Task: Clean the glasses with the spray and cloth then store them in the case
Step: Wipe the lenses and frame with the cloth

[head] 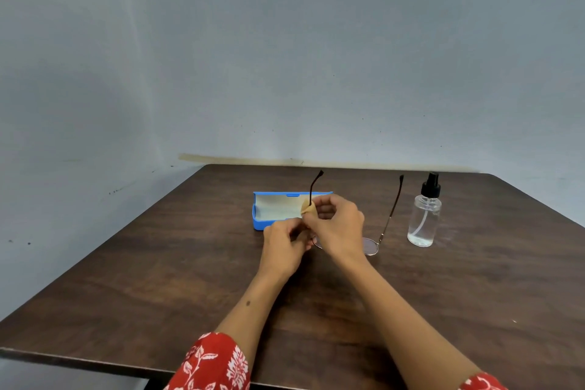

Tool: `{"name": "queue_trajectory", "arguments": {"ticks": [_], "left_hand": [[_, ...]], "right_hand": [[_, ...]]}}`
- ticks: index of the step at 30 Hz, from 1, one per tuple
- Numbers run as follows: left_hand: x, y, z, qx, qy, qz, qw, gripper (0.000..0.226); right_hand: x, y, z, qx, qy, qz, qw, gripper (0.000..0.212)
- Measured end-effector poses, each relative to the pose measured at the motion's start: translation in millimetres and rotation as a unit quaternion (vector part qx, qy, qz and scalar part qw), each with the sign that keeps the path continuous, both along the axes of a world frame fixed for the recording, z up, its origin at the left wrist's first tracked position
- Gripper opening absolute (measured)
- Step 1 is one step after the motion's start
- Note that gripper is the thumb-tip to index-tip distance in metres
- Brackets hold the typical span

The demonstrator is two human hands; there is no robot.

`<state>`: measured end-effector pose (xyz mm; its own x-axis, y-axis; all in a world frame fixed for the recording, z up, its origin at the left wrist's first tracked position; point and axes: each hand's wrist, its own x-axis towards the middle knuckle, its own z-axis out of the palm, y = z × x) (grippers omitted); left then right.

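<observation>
The thin-framed glasses are held unfolded above the dark wooden table, arms pointing away from me. My left hand grips the frame near the left lens, which is mostly hidden. My right hand pinches a small tan cloth around the left arm of the glasses. The blue case lies open behind my hands, its pale lining showing. The clear spray bottle with a black pump stands upright at the right, untouched.
A grey wall runs close behind the table's far edge. The table's near edge passes under my forearms, and my sleeves are red with a white floral print.
</observation>
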<state>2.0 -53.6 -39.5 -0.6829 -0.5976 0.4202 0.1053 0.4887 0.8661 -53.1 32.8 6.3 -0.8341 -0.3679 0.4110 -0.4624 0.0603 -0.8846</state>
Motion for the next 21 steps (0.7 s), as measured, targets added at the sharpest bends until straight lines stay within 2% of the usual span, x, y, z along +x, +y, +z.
{"name": "queue_trajectory", "arguments": {"ticks": [12, 17, 21], "left_hand": [[-1.7, 5.3, 1.0, 0.061, 0.013, -0.008, 0.998, 0.022], [-1.5, 5.6, 1.7, 0.056, 0.015, -0.008, 0.998, 0.025], [-2.3, 4.7, 0.9, 0.043, 0.015, -0.003, 0.999, 0.024]], "right_hand": [[4.0, 3.7, 42.0, -0.109, 0.041, -0.021, 0.993, 0.010], [6.8, 7.0, 42.9, -0.146, 0.040, -0.024, 0.988, 0.017], [9.0, 10.5, 46.6, -0.187, 0.020, -0.024, 0.982, 0.013]]}}
